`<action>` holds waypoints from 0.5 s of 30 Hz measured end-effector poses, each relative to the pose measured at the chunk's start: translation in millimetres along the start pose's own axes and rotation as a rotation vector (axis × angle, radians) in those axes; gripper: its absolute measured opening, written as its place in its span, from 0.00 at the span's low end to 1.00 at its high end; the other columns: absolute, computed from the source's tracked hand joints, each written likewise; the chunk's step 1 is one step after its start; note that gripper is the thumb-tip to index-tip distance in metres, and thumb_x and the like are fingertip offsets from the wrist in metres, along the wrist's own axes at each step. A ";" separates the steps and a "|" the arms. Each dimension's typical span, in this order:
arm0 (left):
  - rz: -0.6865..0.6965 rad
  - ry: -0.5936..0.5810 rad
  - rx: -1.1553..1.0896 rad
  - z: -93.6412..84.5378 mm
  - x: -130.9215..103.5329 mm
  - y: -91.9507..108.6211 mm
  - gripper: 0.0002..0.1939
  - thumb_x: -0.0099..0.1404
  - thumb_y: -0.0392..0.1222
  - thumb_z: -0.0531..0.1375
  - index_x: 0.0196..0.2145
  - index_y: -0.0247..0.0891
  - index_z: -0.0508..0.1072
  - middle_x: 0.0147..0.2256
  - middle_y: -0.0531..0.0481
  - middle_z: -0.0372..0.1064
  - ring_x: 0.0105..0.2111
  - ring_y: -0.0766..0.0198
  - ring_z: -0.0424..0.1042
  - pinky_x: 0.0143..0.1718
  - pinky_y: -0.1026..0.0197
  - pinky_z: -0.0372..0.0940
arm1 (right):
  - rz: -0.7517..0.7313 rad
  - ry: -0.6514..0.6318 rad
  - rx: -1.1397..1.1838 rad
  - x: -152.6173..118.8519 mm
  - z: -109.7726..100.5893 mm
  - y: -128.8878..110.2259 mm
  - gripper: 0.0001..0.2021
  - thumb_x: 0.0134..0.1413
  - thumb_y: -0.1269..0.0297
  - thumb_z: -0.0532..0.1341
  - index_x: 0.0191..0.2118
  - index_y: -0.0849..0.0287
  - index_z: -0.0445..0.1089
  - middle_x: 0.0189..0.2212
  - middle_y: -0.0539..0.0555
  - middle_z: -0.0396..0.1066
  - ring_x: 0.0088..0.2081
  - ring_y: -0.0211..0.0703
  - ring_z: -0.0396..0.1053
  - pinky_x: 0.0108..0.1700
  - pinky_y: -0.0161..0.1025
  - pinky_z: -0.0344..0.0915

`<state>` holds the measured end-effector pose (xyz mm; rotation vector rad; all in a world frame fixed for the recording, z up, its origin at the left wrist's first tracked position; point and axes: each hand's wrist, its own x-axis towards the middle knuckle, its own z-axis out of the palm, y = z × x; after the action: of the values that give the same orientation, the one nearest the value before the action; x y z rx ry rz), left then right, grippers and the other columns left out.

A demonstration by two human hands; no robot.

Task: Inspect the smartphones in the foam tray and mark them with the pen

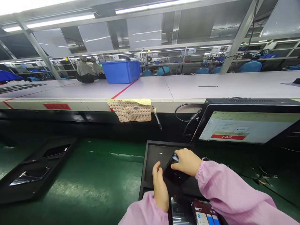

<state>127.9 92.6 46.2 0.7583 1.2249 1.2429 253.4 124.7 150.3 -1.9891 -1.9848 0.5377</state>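
Observation:
My right hand (187, 162) grips a dark phone (172, 161) by its upper end, tilted over a black tray (146, 162). My left hand (160, 187) is just left of that phone, fingers apart and pointing up, holding nothing. Below the hands, a phone with a dark screen (182, 211) lies beside a phone with a lit screen (205, 214) that shows 1:09 and blue tiles. The right sleeve partly covers the lit phone.
A monitor (248, 125) showing FAIL stands at the right. At the left, another black tray (18, 193) holds two phones on the green mat (98, 181). A blue bin (122, 72) sits on the white shelf (152, 89); a pen (157, 119) and perforated sheet (136, 113) hang from its edge.

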 end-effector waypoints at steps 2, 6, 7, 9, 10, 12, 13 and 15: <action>-0.140 -0.036 -0.125 -12.8 -20.1 -2.7 0.17 0.58 0.50 0.52 0.44 0.45 0.66 0.51 0.50 0.60 0.55 0.59 0.53 0.49 0.58 0.53 | 0.100 0.043 0.123 -3.9 -3.8 16.3 0.06 0.33 0.63 0.62 0.18 0.58 0.64 0.21 0.57 0.70 0.28 0.54 0.69 0.30 0.44 0.60; -0.510 -0.438 -0.238 -22.6 -55.0 -25.6 0.20 0.41 0.49 0.65 0.33 0.38 0.71 0.35 0.45 0.68 0.38 0.53 0.68 0.29 0.60 0.59 | 0.232 0.050 0.475 -29.6 -0.6 39.0 0.12 0.45 0.56 0.56 0.24 0.60 0.66 0.22 0.55 0.73 0.28 0.47 0.71 0.29 0.40 0.65; -0.580 -0.492 -0.265 -20.3 -59.3 -30.7 0.23 0.41 0.51 0.65 0.34 0.37 0.71 0.36 0.44 0.68 0.36 0.53 0.69 0.30 0.59 0.60 | 0.256 0.043 0.616 -39.0 3.1 39.9 0.14 0.48 0.55 0.54 0.27 0.61 0.67 0.25 0.56 0.74 0.29 0.46 0.72 0.31 0.39 0.66; -0.554 -0.534 -0.346 -12.7 -61.3 -35.3 0.30 0.38 0.52 0.67 0.40 0.39 0.70 0.42 0.43 0.67 0.39 0.52 0.68 0.34 0.56 0.60 | 0.359 -0.026 1.103 -59.7 13.3 36.7 0.15 0.49 0.53 0.55 0.31 0.62 0.69 0.27 0.57 0.75 0.30 0.46 0.73 0.33 0.39 0.68; -0.471 -0.536 -0.403 -8.9 -59.5 -34.1 0.33 0.37 0.52 0.68 0.42 0.41 0.68 0.44 0.43 0.66 0.42 0.52 0.67 0.38 0.55 0.60 | 0.440 -0.109 1.383 -70.4 19.3 33.5 0.16 0.47 0.52 0.57 0.30 0.63 0.70 0.26 0.57 0.75 0.30 0.47 0.73 0.32 0.40 0.68; -0.277 -0.554 -0.535 -4.3 -52.7 -25.5 0.36 0.37 0.52 0.68 0.46 0.44 0.66 0.46 0.45 0.66 0.48 0.51 0.63 0.45 0.54 0.57 | 0.545 -0.273 1.737 -90.7 32.0 26.0 0.18 0.48 0.51 0.57 0.29 0.64 0.71 0.23 0.58 0.75 0.31 0.50 0.74 0.32 0.42 0.70; -0.214 -0.581 -0.595 -4.3 -48.8 -19.1 0.37 0.37 0.52 0.68 0.47 0.44 0.66 0.45 0.46 0.67 0.48 0.51 0.62 0.48 0.54 0.56 | 0.556 -0.316 1.813 -99.8 38.5 22.4 0.18 0.49 0.51 0.56 0.30 0.63 0.72 0.23 0.57 0.75 0.31 0.51 0.74 0.33 0.43 0.71; -0.174 -0.645 -0.669 -8.2 -41.5 -5.1 0.37 0.39 0.54 0.67 0.48 0.44 0.65 0.44 0.46 0.68 0.47 0.50 0.63 0.49 0.52 0.56 | 0.561 -0.328 1.889 -114.5 51.8 16.3 0.16 0.51 0.53 0.55 0.31 0.61 0.72 0.23 0.56 0.76 0.32 0.51 0.74 0.34 0.45 0.72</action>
<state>126.4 50.2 50.4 0.4740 0.3021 1.0463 246.3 6.9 104.1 -0.9691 -0.1961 1.8876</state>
